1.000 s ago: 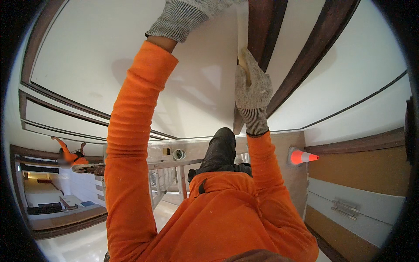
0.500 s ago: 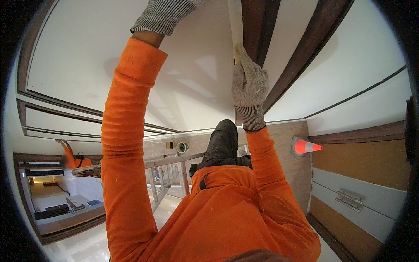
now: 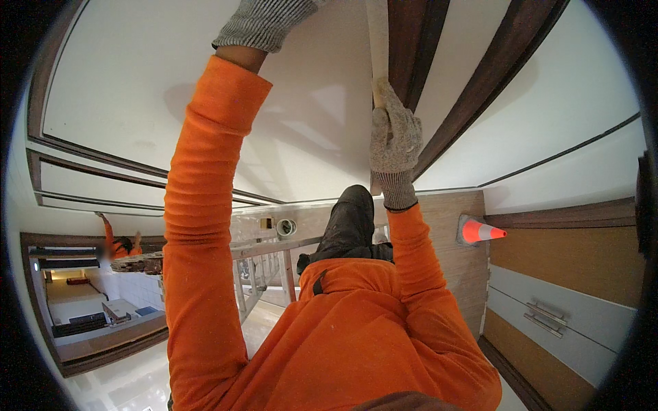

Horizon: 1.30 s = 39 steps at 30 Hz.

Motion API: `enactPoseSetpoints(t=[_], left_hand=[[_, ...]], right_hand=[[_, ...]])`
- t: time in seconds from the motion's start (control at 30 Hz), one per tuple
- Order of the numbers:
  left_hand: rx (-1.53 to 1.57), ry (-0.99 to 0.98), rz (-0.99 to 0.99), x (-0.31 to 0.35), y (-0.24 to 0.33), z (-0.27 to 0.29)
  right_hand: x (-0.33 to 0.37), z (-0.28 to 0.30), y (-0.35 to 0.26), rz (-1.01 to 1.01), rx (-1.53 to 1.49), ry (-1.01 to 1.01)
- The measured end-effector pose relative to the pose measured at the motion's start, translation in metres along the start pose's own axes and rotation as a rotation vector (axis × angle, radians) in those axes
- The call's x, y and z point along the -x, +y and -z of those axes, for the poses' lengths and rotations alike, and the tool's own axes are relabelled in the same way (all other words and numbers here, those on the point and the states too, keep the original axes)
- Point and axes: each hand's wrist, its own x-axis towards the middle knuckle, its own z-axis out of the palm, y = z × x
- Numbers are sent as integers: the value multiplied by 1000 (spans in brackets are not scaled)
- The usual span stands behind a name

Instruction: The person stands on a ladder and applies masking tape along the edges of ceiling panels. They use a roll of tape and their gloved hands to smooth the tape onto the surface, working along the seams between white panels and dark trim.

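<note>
Hands [image 3: 396,135] forward, left [image 3: 273,20] farther out

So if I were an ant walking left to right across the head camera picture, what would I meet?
A faraway person in an orange top → the left hand in a grey knit glove → the right hand in a grey knit glove → an orange-and-white traffic cone → shiny silver bar handles.

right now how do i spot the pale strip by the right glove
Find the large white panel in the upper middle, then the dark brown trim along its right side. Between them, the pale strip extends up from the gloved right hand and out of the picture. It is narrow and cream, unlike the dark trim on one side and the broad panel on the other.
</note>
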Motion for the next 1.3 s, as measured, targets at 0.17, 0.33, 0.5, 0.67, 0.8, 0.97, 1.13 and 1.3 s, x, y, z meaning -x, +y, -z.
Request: enactPoseSetpoints(t=[0.17,0.33,0.5,0.67,0.8,0.97,1.13,1.3], left_hand=[[-5,64,46,7,7,-6],[-28,21,104,16,15,-7],[37,-14,158,22,22,-5],[58,-42,175,26,24,-8],[58,-73,187,24,25,-7],[9,-81,179,27,22,-7],[47,-107,200,25,27,-5],[16,-115,204,26,25,-2]], right_hand=[[13,-11,17,26,-48,39],[8,0,11,-23,44,-54],[5,-1,8,-47,-65,-43],[8,1,7,-127,-108,-111],[7,3,5,-116,-34,-98],[5,-6,6,-26,-22,5],[7,-2,5,-67,94,-62],[9,-6,6,-6,94,-15]])
